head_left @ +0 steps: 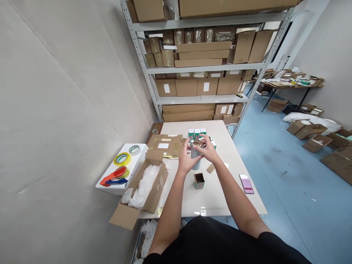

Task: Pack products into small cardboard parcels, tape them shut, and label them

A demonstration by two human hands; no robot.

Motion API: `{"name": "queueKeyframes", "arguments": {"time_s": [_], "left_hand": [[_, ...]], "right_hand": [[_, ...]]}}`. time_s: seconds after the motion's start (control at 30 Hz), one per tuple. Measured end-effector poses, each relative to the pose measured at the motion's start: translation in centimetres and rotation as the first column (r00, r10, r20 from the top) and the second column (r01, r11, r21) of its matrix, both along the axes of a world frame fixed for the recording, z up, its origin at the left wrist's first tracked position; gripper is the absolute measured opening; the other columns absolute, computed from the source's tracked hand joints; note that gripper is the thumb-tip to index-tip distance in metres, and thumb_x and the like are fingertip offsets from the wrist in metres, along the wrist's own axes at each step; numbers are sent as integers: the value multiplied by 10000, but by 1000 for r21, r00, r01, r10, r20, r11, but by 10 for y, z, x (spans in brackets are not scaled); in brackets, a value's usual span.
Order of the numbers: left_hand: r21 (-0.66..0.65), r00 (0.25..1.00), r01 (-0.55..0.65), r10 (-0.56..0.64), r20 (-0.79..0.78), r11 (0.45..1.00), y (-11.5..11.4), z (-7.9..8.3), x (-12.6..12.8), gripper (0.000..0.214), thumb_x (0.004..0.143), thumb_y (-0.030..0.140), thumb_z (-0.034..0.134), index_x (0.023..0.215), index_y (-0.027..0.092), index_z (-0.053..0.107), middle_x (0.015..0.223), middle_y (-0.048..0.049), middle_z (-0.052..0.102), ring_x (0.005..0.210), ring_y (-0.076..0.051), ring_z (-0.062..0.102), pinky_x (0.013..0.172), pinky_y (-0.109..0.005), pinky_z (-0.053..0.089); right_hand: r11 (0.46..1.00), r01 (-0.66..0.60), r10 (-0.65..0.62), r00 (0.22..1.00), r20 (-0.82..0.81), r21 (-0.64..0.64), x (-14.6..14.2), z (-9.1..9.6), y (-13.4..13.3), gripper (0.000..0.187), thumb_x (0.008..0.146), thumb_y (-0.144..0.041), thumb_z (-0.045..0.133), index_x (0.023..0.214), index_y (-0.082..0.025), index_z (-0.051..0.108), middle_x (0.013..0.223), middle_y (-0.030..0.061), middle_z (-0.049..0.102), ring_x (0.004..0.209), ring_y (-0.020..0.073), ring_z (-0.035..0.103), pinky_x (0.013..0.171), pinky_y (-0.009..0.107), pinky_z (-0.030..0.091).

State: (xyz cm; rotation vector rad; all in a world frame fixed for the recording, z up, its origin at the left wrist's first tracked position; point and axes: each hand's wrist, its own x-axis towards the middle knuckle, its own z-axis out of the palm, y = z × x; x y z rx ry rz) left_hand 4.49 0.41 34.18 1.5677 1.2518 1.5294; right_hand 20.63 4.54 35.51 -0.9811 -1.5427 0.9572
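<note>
Above the middle of the table, both hands grip a pale grey-blue metallic cylinder (196,161) with a shiny top. My left hand (187,157) wraps its left side, thumb across the front. From the right, my right hand (208,149) closes round its upper part. Below the cylinder stands a small open box (199,181), dark inside with a green lower part. Behind my hands sit several small green-and-white boxes (197,133). A small piece of brown cardboard (211,168) lies right of the cylinder.
An open carton (159,187) with white wrapping stands at left. Tape rolls (122,158) and a red tape dispenser (114,176) lie on a white box. Flat cardboard (166,145) lies behind. A phone (246,184) rests near the right edge. Shelving (203,99) holds cartons.
</note>
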Motion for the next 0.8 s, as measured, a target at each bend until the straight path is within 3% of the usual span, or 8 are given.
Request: {"name": "queueKeyframes", "arguments": {"time_s": [0.1,0.23,0.4,0.5,0.57,0.7,0.8], "left_hand": [[14,994,-89,90,-56,996,-1,10,11,1013,655,355,942,1541,287,456,1118,-71,669,1007,-242,646,948,-387,516],[-10,997,-63,63,-38,998,3,7,12,1036,653,359,935,1555,266,436,1126,-77,669,1010,-236,663,914,-364,540],[-45,976,42,-32,214,998,14,11,-1,1129,661,386,929,1606,262,324,1114,-67,676,986,-203,698,849,-302,565],[-40,940,118,-98,326,992,20,16,-2,1108,691,435,917,1606,272,314,1143,-66,683,1020,-200,702,904,-310,559],[-54,924,171,-142,354,984,22,18,1,1068,727,479,893,1602,269,318,1178,-82,680,1077,-217,693,942,-334,554],[-97,940,215,-180,289,972,25,20,12,1088,703,498,915,1599,317,324,1298,-109,627,1140,-242,671,926,-352,568],[-94,956,193,-165,243,977,26,25,16,1163,647,439,961,1609,320,317,1196,-83,658,1032,-216,696,864,-323,579]], "right_hand": [[999,18,-22,995,-97,-43,-7,-4,-5,709,811,-522,814,1395,-278,493,1042,33,726,982,236,697,908,399,556],[995,8,-29,979,-202,-103,-2,-13,-8,801,806,-564,806,1461,-277,445,1035,44,721,996,241,691,918,415,564],[976,-187,161,965,-207,-112,21,-19,-20,985,784,-483,845,1606,-374,313,1482,104,564,1328,279,573,1077,475,497],[906,-384,344,912,-223,-177,26,-23,-31,1142,740,-414,878,1655,-384,195,1448,104,600,1236,276,642,1049,492,519],[881,-433,378,886,-270,-189,22,-27,-36,1179,749,-404,863,1671,-371,128,1342,92,667,1092,253,698,988,479,556],[957,-248,205,946,-253,-149,10,-35,-40,1262,682,-374,914,1675,-351,135,1276,80,685,1051,253,697,976,462,562],[989,-91,67,979,-194,-115,6,-37,-41,1334,629,-377,951,1677,-347,126,1313,90,660,1128,277,669,1013,473,546]]}}
